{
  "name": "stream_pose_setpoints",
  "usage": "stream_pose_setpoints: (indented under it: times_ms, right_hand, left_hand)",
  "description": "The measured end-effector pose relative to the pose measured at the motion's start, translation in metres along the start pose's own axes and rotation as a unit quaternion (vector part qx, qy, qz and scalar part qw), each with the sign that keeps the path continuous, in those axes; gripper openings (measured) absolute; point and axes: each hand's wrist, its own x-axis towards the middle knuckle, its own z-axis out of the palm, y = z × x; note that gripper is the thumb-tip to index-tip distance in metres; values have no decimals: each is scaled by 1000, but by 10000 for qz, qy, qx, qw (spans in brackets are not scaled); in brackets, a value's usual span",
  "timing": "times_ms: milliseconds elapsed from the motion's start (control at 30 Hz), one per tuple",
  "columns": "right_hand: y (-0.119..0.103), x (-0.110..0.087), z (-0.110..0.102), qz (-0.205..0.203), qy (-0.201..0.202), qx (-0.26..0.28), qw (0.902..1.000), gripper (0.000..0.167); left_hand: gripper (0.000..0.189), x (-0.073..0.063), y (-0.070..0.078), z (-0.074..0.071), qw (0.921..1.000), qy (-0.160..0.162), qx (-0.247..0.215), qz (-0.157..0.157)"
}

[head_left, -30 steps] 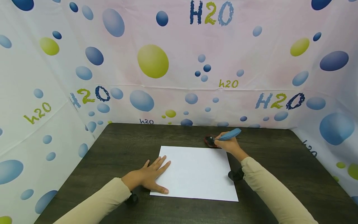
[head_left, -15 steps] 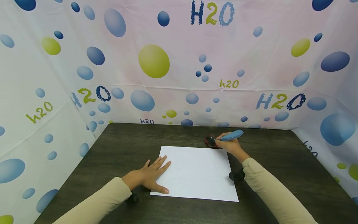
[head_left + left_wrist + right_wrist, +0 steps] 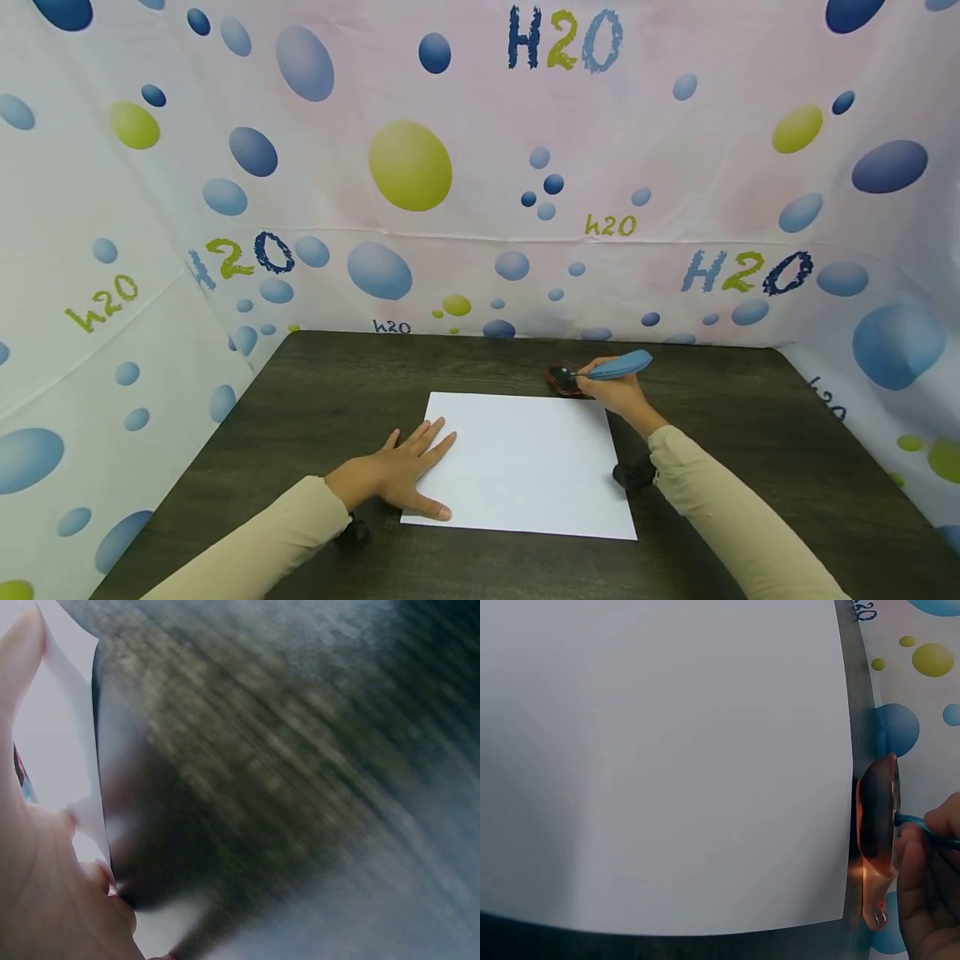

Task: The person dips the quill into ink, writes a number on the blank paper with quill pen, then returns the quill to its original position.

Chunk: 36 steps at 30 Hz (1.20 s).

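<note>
My left hand [image 3: 401, 477] lies with spread fingers on the left edge of a white sheet of paper [image 3: 532, 467]. The left wrist view shows part of that hand beside the paper's edge. In my right hand [image 3: 613, 392] a blue pen-like tool [image 3: 621, 365] with a broad, flat tail is pinched between thumb and fingers. Its thin front end reaches a small reddish see-through dish [image 3: 877, 889], whose inside is dark and glossy. A short handle extends from the dish in the right wrist view. The dish stands just beyond the paper's far right corner.
A dark wood-grain table [image 3: 360, 367] extends around the paper on all sides. Behind it and at the sides hangs a white sheet printed with blue and green bubbles [image 3: 410, 165]. Dark camera units [image 3: 633, 472] sit at the wrists.
The broad tail of the blue tool has tipped slightly down and right. Both hands, the paper and the dish otherwise keep their places; the head view shifts a little.
</note>
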Motion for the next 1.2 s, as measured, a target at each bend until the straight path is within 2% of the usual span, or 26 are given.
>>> stream_pose_setpoints:
  times_ms: [300, 433, 600, 700, 900, 1067, 1200]
  right_hand:
    - [0, -6, -5, -162, 158, -51, 9997, 19]
    - [0, -10, -6, -253, -123, 273, 9992, 22]
    - [-2, -16, -5, -186, -461, 392, 9980, 25]
    - [-4, -22, -1, -236, -399, 428, 9980, 25]
    - [-11, -36, 15, -588, -594, 1057, 9909, 26]
    - [-17, -42, 32, -674, -764, 1065, 9891, 21]
    - [-20, -43, 44, -605, -822, 1296, 9863, 19]
  left_hand:
    - [107, 0, 0, 0, 10000, 19, -34, -7]
    - [107, 0, 0, 0, 10000, 16, -37, -12]
    - [107, 0, 1, -1, 9999, -2, -126, -6]
    - [106, 0, 1, -1, 9999, 5, -152, -15]
    - [107, -2, 2, 0, 9999, -48, -116, -3]
    - [108, -4, 3, -2, 9999, -43, -136, 16]
    - [107, -4, 3, -4, 9999, -32, -115, 11]
